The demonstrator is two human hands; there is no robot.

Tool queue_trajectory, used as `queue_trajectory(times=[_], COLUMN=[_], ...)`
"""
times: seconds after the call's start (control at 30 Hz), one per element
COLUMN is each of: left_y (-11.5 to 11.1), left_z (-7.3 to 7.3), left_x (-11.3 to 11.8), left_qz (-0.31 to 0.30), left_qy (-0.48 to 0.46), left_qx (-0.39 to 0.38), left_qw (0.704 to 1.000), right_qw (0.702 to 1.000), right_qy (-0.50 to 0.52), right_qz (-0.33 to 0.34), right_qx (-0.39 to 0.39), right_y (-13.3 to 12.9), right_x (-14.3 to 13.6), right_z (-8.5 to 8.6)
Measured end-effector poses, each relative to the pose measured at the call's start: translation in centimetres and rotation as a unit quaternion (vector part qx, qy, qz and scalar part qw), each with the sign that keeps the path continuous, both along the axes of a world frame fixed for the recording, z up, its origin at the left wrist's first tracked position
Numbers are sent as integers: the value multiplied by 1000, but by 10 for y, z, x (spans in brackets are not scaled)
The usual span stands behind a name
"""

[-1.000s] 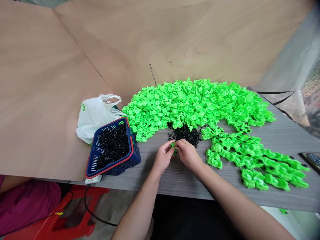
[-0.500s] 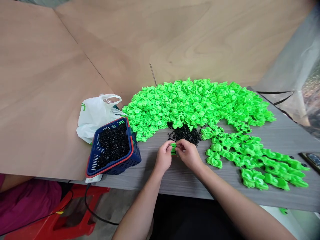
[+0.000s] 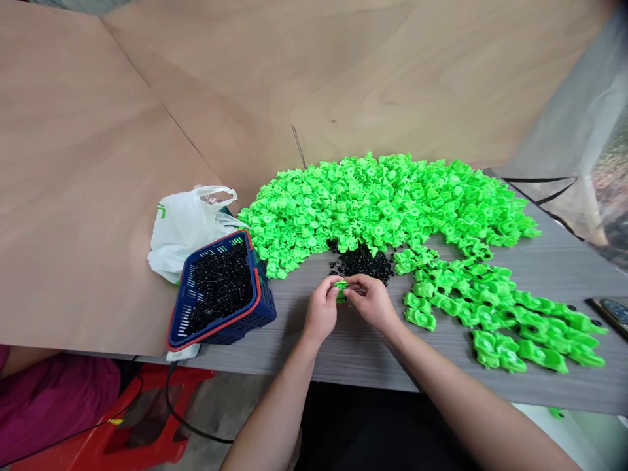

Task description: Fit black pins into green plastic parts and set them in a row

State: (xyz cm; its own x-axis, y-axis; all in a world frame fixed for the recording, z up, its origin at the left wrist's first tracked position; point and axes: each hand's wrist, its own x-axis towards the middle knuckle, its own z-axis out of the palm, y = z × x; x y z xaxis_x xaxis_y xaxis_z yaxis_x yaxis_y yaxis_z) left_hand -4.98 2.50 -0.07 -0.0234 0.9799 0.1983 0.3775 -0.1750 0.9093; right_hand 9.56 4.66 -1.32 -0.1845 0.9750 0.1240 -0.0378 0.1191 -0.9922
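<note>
A small green plastic piece (image 3: 341,292) is held between my two hands, low over the grey table. My left hand (image 3: 322,306) pinches its left side. My right hand (image 3: 371,299) grips the same piece from the right, fingertips on its edge. Just beyond my hands lies a small heap of black parts (image 3: 366,263). Behind it spreads a large pile of green pieces (image 3: 353,203). To the right, several green pieces with black parts on them (image 3: 485,297) lie in loose rows.
A blue basket with a red rim (image 3: 265,307), full of black parts, stands on the left beside a white plastic bag (image 3: 179,226). A wooden panel (image 3: 343,78) rises behind. A person's magenta clothing (image 3: 63,399) and a red stool (image 3: 157,451) are at lower left.
The fingers of my right hand have shifted slightly on the green piece. Both hands stay in about the same place.
</note>
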Motion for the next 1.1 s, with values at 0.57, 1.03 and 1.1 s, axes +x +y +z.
queue_trajectory(times=[0.57,1.03,1.1], left_y=[7,16,23], left_z=[-6,15,24], left_x=[-17,-5,11], left_qz=[76,55,23], left_qy=[-326,-245,-230], left_qx=[-128,-103,-83], left_qw=[933,963,969], right_qw=[891,847,881], right_qy=[-430,-514,-456], right_qz=[33,17,6], right_qx=[140,131,122], right_y=[-4,-1,1], right_x=[7,-16,-18], right_z=[-6,-19,-24])
